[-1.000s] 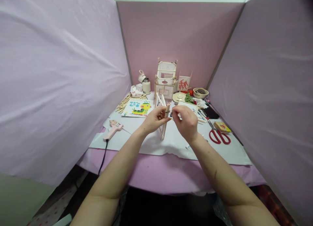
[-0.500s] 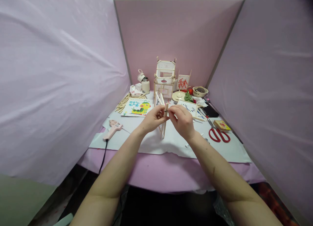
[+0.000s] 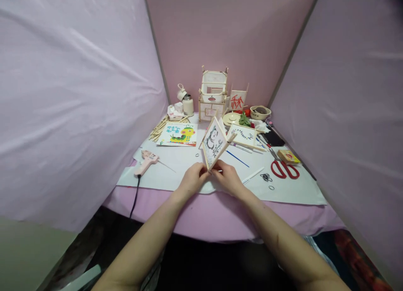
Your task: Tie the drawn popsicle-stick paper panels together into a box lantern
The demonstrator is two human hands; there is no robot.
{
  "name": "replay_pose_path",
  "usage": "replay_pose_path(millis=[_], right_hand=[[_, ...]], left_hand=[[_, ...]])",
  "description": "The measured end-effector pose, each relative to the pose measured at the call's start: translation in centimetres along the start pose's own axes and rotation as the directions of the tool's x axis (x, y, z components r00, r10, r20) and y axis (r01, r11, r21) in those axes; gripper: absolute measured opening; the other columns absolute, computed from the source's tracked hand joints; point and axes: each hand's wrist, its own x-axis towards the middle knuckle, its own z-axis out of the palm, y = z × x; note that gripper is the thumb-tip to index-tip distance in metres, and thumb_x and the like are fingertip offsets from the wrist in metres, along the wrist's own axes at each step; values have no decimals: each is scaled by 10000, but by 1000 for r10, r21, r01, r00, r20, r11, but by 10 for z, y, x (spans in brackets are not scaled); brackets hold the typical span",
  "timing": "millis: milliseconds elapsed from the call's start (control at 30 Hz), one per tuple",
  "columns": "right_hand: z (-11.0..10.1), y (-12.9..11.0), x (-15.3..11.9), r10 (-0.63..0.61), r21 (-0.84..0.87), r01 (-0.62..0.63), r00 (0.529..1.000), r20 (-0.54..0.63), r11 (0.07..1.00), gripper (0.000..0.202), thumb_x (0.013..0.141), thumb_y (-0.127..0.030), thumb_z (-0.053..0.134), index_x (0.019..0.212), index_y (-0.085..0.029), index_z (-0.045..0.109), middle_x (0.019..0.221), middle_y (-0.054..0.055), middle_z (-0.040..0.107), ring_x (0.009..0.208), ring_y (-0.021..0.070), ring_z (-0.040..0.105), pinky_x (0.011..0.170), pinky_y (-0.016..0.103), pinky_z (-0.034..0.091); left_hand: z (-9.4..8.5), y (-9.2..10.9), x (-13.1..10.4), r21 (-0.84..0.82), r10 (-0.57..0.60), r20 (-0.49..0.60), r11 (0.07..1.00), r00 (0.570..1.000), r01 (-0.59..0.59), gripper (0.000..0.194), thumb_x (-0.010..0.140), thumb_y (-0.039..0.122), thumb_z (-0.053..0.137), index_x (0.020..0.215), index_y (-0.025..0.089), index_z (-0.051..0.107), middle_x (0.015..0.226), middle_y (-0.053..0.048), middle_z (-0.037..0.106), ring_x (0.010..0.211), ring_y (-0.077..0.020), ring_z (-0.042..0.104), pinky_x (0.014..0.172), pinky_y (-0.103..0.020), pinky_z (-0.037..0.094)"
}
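Note:
A stick-framed panel structure [image 3: 213, 142], with a panda drawn on its white face, stands tilted on one corner between my hands. My left hand [image 3: 195, 176] is closed on its lower corner from the left. From the other side my right hand [image 3: 227, 176] pinches the same corner, close against the left. The fingertips are partly hidden, so their exact hold is hard to see. More sticks and a second white panel show behind the panda face. Small black elastic bands [image 3: 266, 177] lie to the right of my hands, beside a white pen [image 3: 253, 175].
A pink glue gun [image 3: 147, 162] lies at left with its cord over the edge. Red-handled scissors [image 3: 285, 169] and a small yellow box [image 3: 289, 157] are at right. A taller stick frame [image 3: 213, 91], a caterpillar picture [image 3: 177, 134] and wooden sticks [image 3: 160, 129] are farther back.
The structure has turned so its panda face shows. Both hands have moved down from its upper stick joint to a lower corner, nearer the table's front edge.

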Motion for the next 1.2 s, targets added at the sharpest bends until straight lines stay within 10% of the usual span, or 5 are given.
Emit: replay_pose_path(millis=[1200], right_hand=[[15,7,-3,-249,-236,221,963,-98,946,160,885,-148,498,994,-210,598,922,44,613,842,182,577,773,301,461]], left_hand=[[15,-3,4,116,41,-58,993,997,-34,164,822,161,565,714,147,689,766,-56,679,727,-161,604,683,-248,416]])
